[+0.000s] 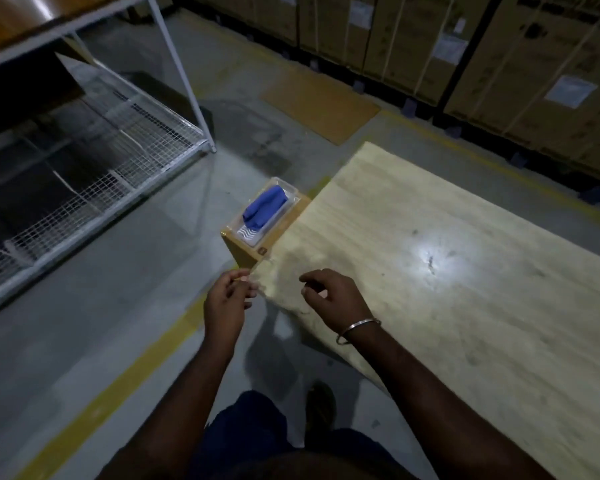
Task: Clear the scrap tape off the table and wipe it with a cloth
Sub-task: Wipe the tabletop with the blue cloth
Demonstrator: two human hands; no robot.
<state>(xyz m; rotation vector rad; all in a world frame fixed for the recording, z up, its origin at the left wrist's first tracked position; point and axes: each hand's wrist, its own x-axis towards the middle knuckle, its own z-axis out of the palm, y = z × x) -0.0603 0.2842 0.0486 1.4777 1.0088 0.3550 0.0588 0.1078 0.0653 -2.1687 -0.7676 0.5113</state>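
A pale wooden table point(447, 306) fills the right half of the head view. My left hand point(226, 303) hovers at the table's near left corner, its fingertips pinched on a small strip of clear tape point(253, 277) that runs along the table edge. My right hand point(333, 299), with a metal bangle on the wrist, rests just above the tabletop beside it, fingers curled and apart, holding nothing visible. A folded blue cloth point(264, 207) lies in a clear plastic tray point(290, 192) on a small wooden box point(243, 247) at the table's left end.
A white wire-mesh rack point(118, 174) stands to the left on the grey floor. Stacked cardboard cartons point(499, 64) line the back. A flat cardboard sheet point(321, 105) lies on the floor beyond the table. A yellow floor line point(118, 386) runs under me.
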